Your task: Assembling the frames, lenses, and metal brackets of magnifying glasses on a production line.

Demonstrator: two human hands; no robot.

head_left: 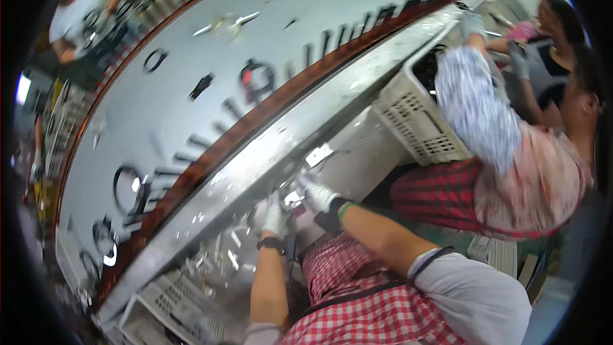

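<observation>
My left hand [274, 217], in a white glove and with a dark band at the wrist, is held over the metal work ledge in front of me. Close by on its right, my right hand [317, 193] wears a matching glove with a green cuff edge. Between the two lies a small shiny, clear-looking piece [293, 198], too blurred to name. The fingers of both hands are closed in toward it. Just beyond them, a white rectangular piece [318, 154] rests on the ledge.
A long pale conveyor table [211, 32] with a brown edge [255, 124] carries black straps and a black ring-shaped band [128, 188]. White crates stand at lower left [143, 319] and right [421, 121]. Co-workers sit at right [511, 153] and stand at far left [83, 19].
</observation>
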